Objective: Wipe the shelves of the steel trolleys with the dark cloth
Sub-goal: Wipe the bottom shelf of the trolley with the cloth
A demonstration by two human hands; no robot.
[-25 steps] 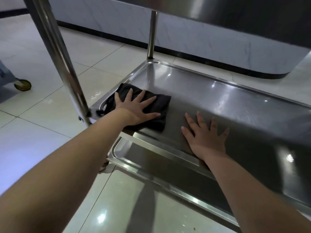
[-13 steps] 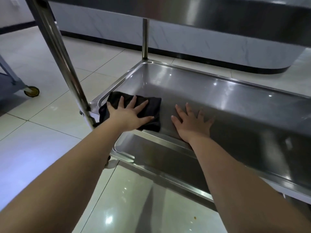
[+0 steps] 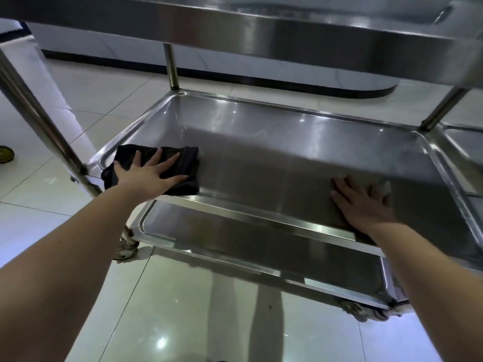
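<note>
The steel trolley's middle shelf (image 3: 274, 142) fills the view, a shallow tray with a raised rim. A dark cloth (image 3: 188, 165) lies at its near left corner. My left hand (image 3: 149, 175) presses flat on the cloth, fingers spread, covering its middle. My right hand (image 3: 363, 202) rests flat and bare on the shelf's near right part, far from the cloth. The top shelf (image 3: 287, 35) hangs overhead and the bottom shelf (image 3: 248, 246) shows below the front rim.
Steel posts stand at the near left (image 3: 39, 121), far left (image 3: 171, 66) and far right (image 3: 441, 108) corners. Castors (image 3: 126, 246) sit under the bottom shelf. Another trolley's shelf (image 3: 462, 145) adjoins on the right. A wheel (image 3: 5, 154) shows at far left. Glossy tiled floor (image 3: 170, 309) surrounds.
My right hand has slid well to the right along the shelf, away from the cloth. My left hand stays pressed on the cloth at the left corner. The camera has pulled back.
</note>
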